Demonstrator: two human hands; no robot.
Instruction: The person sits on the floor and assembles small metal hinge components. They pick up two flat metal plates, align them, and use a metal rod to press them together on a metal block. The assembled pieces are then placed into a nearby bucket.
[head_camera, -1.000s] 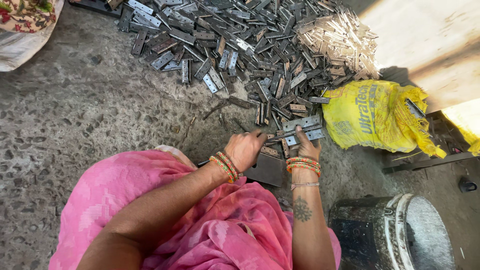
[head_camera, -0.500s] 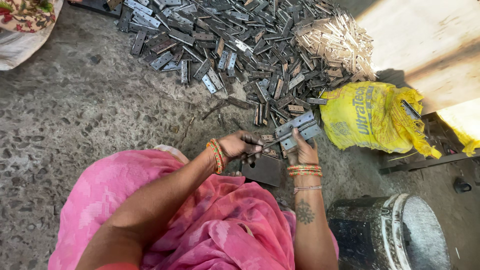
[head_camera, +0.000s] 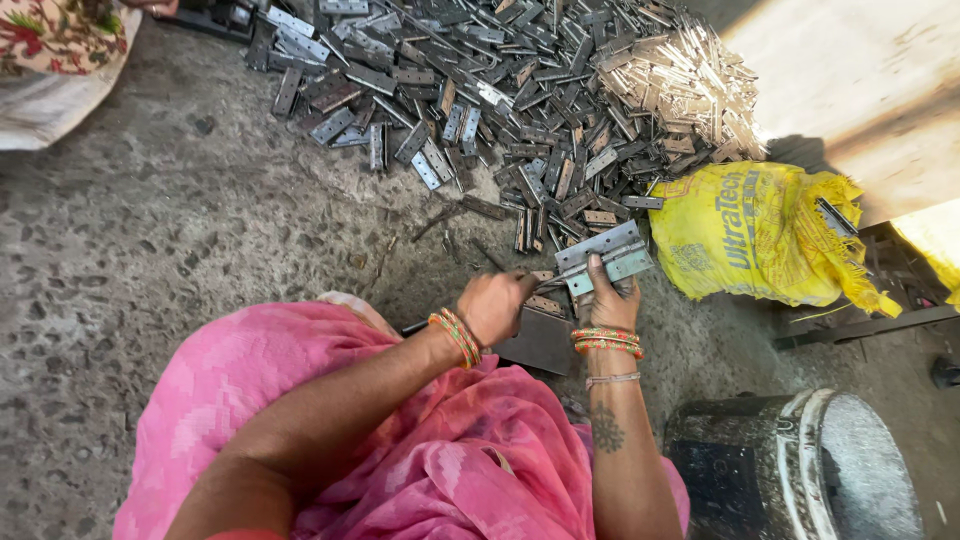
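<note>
- The right hand (head_camera: 608, 300) holds an opened metal hinge (head_camera: 603, 258) near the floor; its grip is pressed on the hinge, the thumb lying across the lower leaf and the fingers hidden behind.
- The left hand (head_camera: 495, 305) is curled into a closed grip at the hinge's left end; a thin dark rod or pin (head_camera: 490, 257) seems to project from it, but what it pinches cannot be told for certain.
- Judgement: the step goes best with the hinge leaves kept flat and the knuckle line steady, so that the left hand works straight along the barrel and not at an angle.
- A dark flat metal plate (head_camera: 540, 340) lies on the floor directly beneath both hands, against the pink garment (head_camera: 400, 440).
- Ahead, a large hinge pile (head_camera: 500, 110) spreads across the concrete floor (head_camera: 150, 250); its nearest pieces lie just beyond the hands, so forward reach is short.
- A yellow sack (head_camera: 760, 235) lies just beside the hinge on the right, and a round metal drum (head_camera: 800, 470) stands near the right forearm, limiting room on that side.
- Open floor lies to the left; another person's patterned cloth (head_camera: 55, 50) occupies the far left corner, well apart.
</note>
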